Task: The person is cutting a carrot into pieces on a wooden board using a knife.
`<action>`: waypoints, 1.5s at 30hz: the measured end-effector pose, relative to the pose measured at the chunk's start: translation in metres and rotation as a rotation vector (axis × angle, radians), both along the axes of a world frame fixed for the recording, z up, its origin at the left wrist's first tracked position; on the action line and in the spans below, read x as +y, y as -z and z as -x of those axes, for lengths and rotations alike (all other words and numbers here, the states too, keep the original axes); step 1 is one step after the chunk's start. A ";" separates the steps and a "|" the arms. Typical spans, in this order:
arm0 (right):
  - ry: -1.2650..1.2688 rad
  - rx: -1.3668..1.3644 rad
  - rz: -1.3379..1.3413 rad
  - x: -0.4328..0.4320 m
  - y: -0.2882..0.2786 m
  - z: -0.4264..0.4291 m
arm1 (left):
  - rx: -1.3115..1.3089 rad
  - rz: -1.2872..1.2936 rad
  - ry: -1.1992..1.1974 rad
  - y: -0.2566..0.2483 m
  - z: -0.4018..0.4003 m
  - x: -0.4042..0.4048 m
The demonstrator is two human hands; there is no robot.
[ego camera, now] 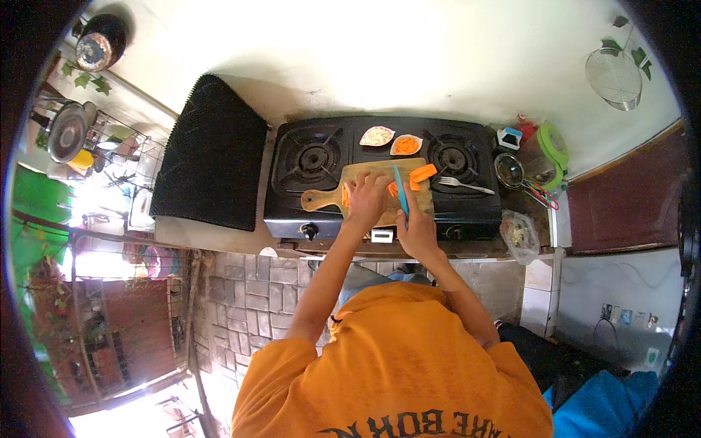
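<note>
A wooden cutting board point(386, 167) with a handle lies over the middle of a black two-burner gas stove. My right hand point(417, 227) grips a blue knife point(401, 191), its blade pointing away over the board. My left hand point(368, 198) rests on the board's left part, fingers bent, beside cut carrot strips point(345, 196); whether it holds any is hidden. More carrot strips point(392, 189) lie by the blade, and larger carrot pieces point(423, 173) sit at the board's right edge. Behind stand a leaf-shaped dish of carrot strips point(406, 145) and one of pale chopped food point(377, 136).
A fork point(465, 185) lies on the stove point(285, 213) near the right burner. Further right are a strainer point(509, 170), a green-lidded container point(553, 148) and a plastic bag point(519, 236). A black ridged panel point(213, 159) stands left of the stove, below the wall.
</note>
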State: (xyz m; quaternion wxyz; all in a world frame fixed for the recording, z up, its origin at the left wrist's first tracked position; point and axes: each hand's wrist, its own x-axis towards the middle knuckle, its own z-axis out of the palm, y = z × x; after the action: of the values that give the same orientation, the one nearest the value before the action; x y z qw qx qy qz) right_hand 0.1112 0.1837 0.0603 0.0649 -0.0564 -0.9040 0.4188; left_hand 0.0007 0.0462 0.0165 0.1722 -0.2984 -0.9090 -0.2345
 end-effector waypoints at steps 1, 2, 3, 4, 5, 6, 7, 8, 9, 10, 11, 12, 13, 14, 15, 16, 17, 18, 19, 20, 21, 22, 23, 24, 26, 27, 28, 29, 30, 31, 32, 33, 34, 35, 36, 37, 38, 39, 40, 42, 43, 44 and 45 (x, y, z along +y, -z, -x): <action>0.030 -0.040 -0.001 0.005 0.001 -0.001 | 0.004 -0.007 0.004 0.003 0.005 0.005; 0.059 -0.080 -0.001 0.009 0.001 -0.002 | -0.004 0.068 -0.020 0.005 0.010 0.007; 0.070 -0.079 -0.004 0.013 0.004 -0.003 | -0.015 0.146 -0.037 0.005 0.013 0.009; 0.075 -0.050 -0.001 0.017 0.006 -0.004 | -0.013 0.144 -0.028 0.005 0.014 0.009; 0.078 -0.021 0.002 0.021 0.008 -0.005 | -0.005 0.143 -0.029 0.005 0.015 0.008; 0.081 -0.021 0.005 0.022 0.007 -0.006 | 0.001 0.147 -0.032 0.002 0.015 0.005; 0.070 -0.038 -0.016 0.024 0.007 -0.005 | 0.001 0.150 -0.031 -0.001 0.015 0.002; 0.056 -0.055 -0.036 0.024 0.006 -0.005 | -0.006 0.134 -0.056 -0.004 0.014 -0.001; 0.055 -0.054 -0.033 0.024 0.007 -0.004 | -0.012 0.118 -0.081 -0.008 0.013 -0.003; 0.052 -0.012 -0.039 0.023 0.009 -0.003 | -0.012 0.120 -0.083 -0.012 0.011 -0.006; 0.048 0.029 -0.045 0.022 0.011 -0.002 | -0.058 0.127 -0.146 -0.015 0.009 -0.010; 0.043 0.029 -0.041 0.021 0.014 0.000 | -0.105 0.134 -0.212 -0.019 0.007 -0.013; 0.030 0.058 -0.058 0.019 0.016 0.002 | -0.106 0.137 -0.218 -0.023 0.006 -0.016; 0.021 0.072 -0.064 0.018 0.019 0.002 | -0.176 0.178 -0.263 -0.026 0.005 -0.018; 0.007 0.087 -0.070 0.014 0.016 0.003 | -0.246 0.217 -0.314 -0.027 0.004 -0.022; -0.022 0.049 -0.032 0.011 0.012 0.003 | -0.247 0.220 -0.324 -0.025 0.004 -0.027; -0.039 0.030 -0.011 0.007 0.009 0.003 | -0.261 0.212 -0.335 -0.023 0.004 -0.031; -0.054 0.010 0.008 0.004 0.005 0.003 | -0.275 0.202 -0.344 -0.021 0.004 -0.033; -0.054 -0.025 0.021 0.001 0.004 0.003 | -0.277 0.204 -0.348 -0.019 0.004 -0.035; -0.053 -0.060 0.034 -0.001 0.003 0.003 | -0.268 0.202 -0.392 -0.016 0.005 -0.037; -0.055 -0.061 0.035 -0.002 0.007 0.003 | -0.259 0.199 -0.434 -0.011 0.006 -0.038; -0.048 -0.022 0.016 -0.003 0.012 0.004 | -0.259 0.201 -0.436 -0.005 0.008 -0.041; -0.041 0.017 -0.002 -0.003 0.016 0.004 | -0.238 0.124 -0.427 -0.001 0.009 -0.043; -0.036 0.014 -0.001 -0.002 0.015 0.004 | -0.221 0.046 -0.412 -0.002 0.010 -0.042; -0.113 -0.056 -0.029 0.001 0.014 0.004 | -0.220 0.027 -0.430 -0.005 0.005 -0.041; -0.109 -0.056 -0.027 0.000 0.014 0.003 | -0.214 0.006 -0.453 -0.008 0.004 -0.041; -0.162 -0.103 -0.060 -0.002 0.014 0.003 | -0.214 0.009 -0.450 -0.006 0.005 -0.045; -0.216 -0.149 -0.093 -0.004 0.015 0.003 | -0.281 -0.046 -0.453 -0.006 0.008 -0.050; -0.215 -0.149 -0.091 -0.006 0.017 0.003 | -0.349 -0.102 -0.456 -0.008 0.009 -0.053; -0.241 -0.099 -0.104 -0.009 0.019 0.004 | -0.347 -0.099 -0.456 -0.009 0.008 -0.054; -0.255 -0.074 -0.109 -0.011 0.021 0.006 | -0.330 -0.079 -0.464 -0.010 0.006 -0.055; -0.265 -0.051 -0.115 -0.011 0.024 0.007 | -0.313 -0.058 -0.469 -0.014 0.004 -0.054; -0.248 -0.072 -0.156 -0.011 0.027 0.010 | -0.314 -0.056 -0.467 -0.018 0.002 -0.051; -0.230 -0.093 -0.198 -0.011 0.030 0.011 | -0.323 -0.005 -0.472 -0.021 0.000 -0.047; -0.236 -0.091 -0.197 -0.012 0.029 0.012 | -0.329 0.044 -0.486 -0.023 -0.002 -0.047; -0.205 -0.154 -0.199 -0.011 0.028 0.012 | -0.328 0.044 -0.491 -0.020 -0.003 -0.048; -0.172 -0.218 -0.200 -0.010 0.026 0.012 | -0.305 0.030 -0.484 -0.017 -0.003 -0.048; -0.175 -0.219 -0.201 -0.008 0.025 0.012 | -0.286 0.015 -0.476 -0.014 -0.004 -0.047; -0.129 -0.259 -0.212 -0.005 0.022 0.013 | -0.288 0.014 -0.477 -0.011 -0.004 -0.047; -0.081 -0.298 -0.225 0.001 0.021 0.013 | -0.342 -0.061 -0.407 -0.005 -0.001 -0.044; -0.072 -0.237 -0.222 0.004 0.022 0.013 | -0.343 -0.062 -0.407 -0.002 0.002 -0.042; -0.064 -0.175 -0.218 0.006 0.022 0.013 | -0.362 -0.060 -0.397 0.001 0.006 -0.039; -0.062 -0.176 -0.219 0.007 0.021 0.012 | -0.383 -0.057 -0.385 0.003 0.008 -0.035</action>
State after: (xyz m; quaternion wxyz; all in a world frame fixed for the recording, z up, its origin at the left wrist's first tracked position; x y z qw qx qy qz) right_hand 0.0991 0.1907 0.0390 -0.0217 -0.0576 -0.9478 0.3129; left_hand -0.0078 0.0108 0.0140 0.0467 -0.0654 -0.9581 -0.2750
